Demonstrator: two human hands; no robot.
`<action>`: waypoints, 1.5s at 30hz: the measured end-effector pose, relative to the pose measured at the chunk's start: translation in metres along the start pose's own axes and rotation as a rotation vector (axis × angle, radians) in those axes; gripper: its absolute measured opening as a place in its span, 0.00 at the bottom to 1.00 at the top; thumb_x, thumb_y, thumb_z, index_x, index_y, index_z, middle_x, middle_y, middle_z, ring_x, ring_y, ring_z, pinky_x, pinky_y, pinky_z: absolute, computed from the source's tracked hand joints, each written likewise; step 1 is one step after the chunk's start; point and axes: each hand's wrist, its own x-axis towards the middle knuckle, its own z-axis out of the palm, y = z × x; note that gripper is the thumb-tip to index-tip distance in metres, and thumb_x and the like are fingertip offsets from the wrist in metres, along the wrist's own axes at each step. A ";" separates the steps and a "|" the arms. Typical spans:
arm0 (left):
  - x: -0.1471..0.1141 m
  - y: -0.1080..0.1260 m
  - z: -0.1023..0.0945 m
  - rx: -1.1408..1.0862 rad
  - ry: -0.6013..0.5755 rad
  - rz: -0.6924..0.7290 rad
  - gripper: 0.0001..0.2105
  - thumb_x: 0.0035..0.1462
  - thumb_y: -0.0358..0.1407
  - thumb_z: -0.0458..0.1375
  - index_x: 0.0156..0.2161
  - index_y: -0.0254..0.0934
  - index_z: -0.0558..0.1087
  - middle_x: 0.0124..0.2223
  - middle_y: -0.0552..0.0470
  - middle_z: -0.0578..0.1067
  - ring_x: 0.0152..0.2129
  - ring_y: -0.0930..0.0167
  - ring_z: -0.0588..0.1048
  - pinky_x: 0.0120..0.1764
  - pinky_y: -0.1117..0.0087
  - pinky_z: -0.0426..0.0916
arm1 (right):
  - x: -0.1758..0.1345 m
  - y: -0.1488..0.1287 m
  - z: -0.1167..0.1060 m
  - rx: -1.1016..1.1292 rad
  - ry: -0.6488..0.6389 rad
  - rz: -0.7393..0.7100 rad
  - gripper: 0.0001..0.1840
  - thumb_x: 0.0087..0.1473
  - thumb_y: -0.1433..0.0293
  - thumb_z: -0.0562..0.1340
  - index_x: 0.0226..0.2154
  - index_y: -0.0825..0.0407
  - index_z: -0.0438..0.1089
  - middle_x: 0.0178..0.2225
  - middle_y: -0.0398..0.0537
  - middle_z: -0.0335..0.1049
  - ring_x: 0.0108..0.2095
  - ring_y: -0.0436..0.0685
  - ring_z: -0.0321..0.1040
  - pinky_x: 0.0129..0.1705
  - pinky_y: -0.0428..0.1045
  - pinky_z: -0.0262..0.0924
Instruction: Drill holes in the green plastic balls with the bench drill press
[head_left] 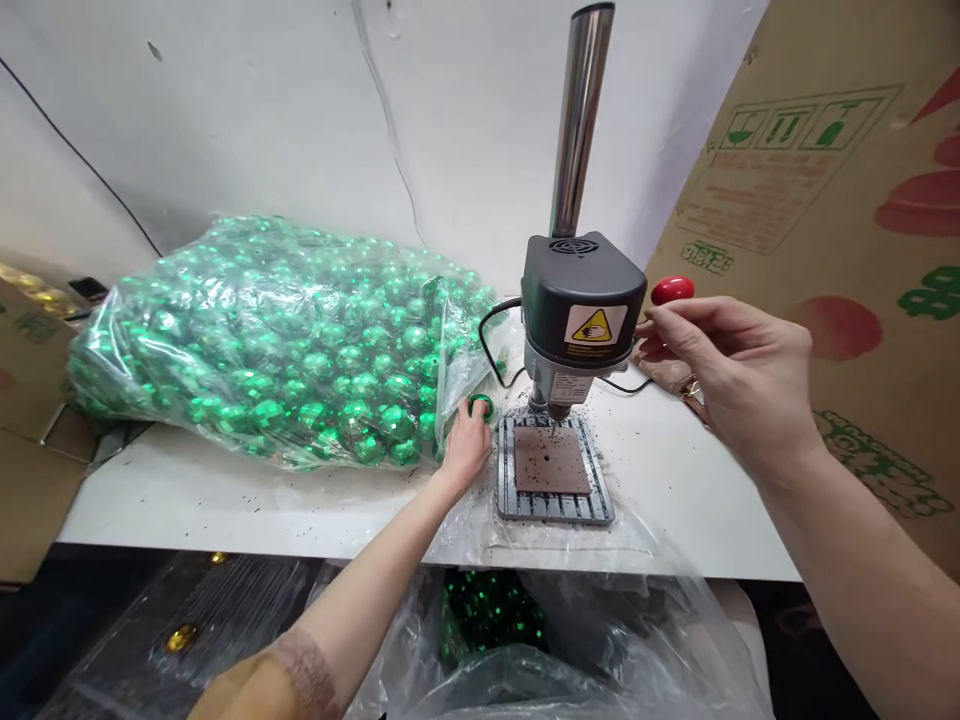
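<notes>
A small bench drill press (583, 290) with a black motor housing stands on the white table, its bit above a brown square plate with a dark hole in the middle. Beside the drill's base, my left hand (469, 440) has its fingers closed on a shiny green ball (481, 405) at the mouth of a clear plastic bag (285, 345) full of green faceted balls. On the drill's right side, my right hand (739, 375) is closed at the feed handle, next to its red knob (673, 290); the fingers hide most of the handle.
Dark shavings lie around the slotted metal base (555, 508). Cardboard boxes stand at the right (795, 200) and left (37, 440). Below the table's front edge, an open clear bag holds green balls (495, 615). A black cord (491, 350) runs behind the drill.
</notes>
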 end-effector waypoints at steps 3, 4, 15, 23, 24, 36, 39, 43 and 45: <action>0.015 0.009 0.005 -0.096 -0.021 -0.060 0.22 0.78 0.31 0.59 0.71 0.44 0.79 0.71 0.33 0.75 0.54 0.48 0.87 0.54 0.52 0.80 | 0.002 -0.003 0.010 0.074 0.104 0.028 0.20 0.62 0.47 0.78 0.43 0.45 0.87 0.35 0.46 0.84 0.30 0.50 0.77 0.34 0.51 0.77; 0.022 0.011 0.005 -0.126 -0.033 -0.081 0.21 0.76 0.31 0.61 0.70 0.44 0.81 0.70 0.33 0.76 0.53 0.47 0.87 0.54 0.51 0.80 | 0.002 -0.005 0.010 0.089 0.142 0.028 0.20 0.62 0.48 0.78 0.43 0.46 0.87 0.34 0.45 0.84 0.29 0.49 0.76 0.31 0.50 0.74; 0.009 0.006 0.010 -0.832 0.134 -0.006 0.19 0.66 0.41 0.76 0.59 0.44 0.80 0.52 0.47 0.84 0.51 0.58 0.83 0.57 0.58 0.77 | 0.000 -0.007 -0.005 0.133 0.364 -0.049 0.21 0.51 0.50 0.85 0.35 0.47 0.87 0.25 0.42 0.75 0.24 0.49 0.71 0.25 0.52 0.69; -0.031 0.023 0.032 -1.418 0.011 -0.279 0.34 0.44 0.57 0.87 0.47 0.41 0.80 0.39 0.52 0.85 0.38 0.65 0.83 0.46 0.64 0.78 | 0.018 -0.024 -0.006 0.039 0.314 -0.181 0.06 0.68 0.60 0.74 0.39 0.42 0.85 0.33 0.43 0.80 0.30 0.52 0.77 0.34 0.56 0.77; -0.029 0.024 0.034 -1.411 0.006 -0.264 0.34 0.43 0.56 0.88 0.46 0.41 0.78 0.38 0.53 0.85 0.38 0.65 0.83 0.46 0.64 0.78 | 0.019 -0.025 -0.005 -0.001 0.295 -0.193 0.07 0.70 0.58 0.73 0.40 0.40 0.84 0.33 0.43 0.80 0.30 0.54 0.78 0.34 0.57 0.78; -0.011 0.022 0.064 -1.372 -0.172 -0.007 0.38 0.42 0.55 0.90 0.46 0.42 0.73 0.51 0.46 0.88 0.51 0.59 0.87 0.59 0.55 0.81 | 0.016 -0.017 0.008 0.001 0.313 -0.038 0.08 0.67 0.55 0.74 0.37 0.38 0.82 0.36 0.45 0.82 0.38 0.58 0.83 0.35 0.58 0.79; -0.010 0.022 0.071 -1.370 -0.178 0.059 0.39 0.43 0.58 0.89 0.49 0.42 0.74 0.56 0.43 0.88 0.55 0.56 0.87 0.63 0.51 0.80 | 0.015 -0.016 0.008 -0.001 0.315 -0.030 0.09 0.66 0.53 0.75 0.38 0.38 0.82 0.36 0.45 0.82 0.39 0.59 0.84 0.36 0.58 0.79; -0.013 0.023 0.076 -1.334 -0.180 0.111 0.39 0.46 0.59 0.88 0.55 0.43 0.78 0.59 0.41 0.87 0.59 0.54 0.87 0.66 0.50 0.79 | 0.015 -0.016 0.007 -0.006 0.285 -0.033 0.10 0.67 0.53 0.74 0.39 0.38 0.81 0.37 0.44 0.83 0.37 0.57 0.82 0.37 0.59 0.80; -0.016 0.022 0.076 -1.298 -0.183 0.130 0.38 0.49 0.57 0.87 0.56 0.42 0.78 0.62 0.40 0.86 0.61 0.52 0.86 0.67 0.48 0.79 | 0.014 -0.016 0.007 0.001 0.277 -0.037 0.10 0.67 0.53 0.74 0.38 0.39 0.81 0.37 0.44 0.84 0.33 0.55 0.78 0.36 0.58 0.79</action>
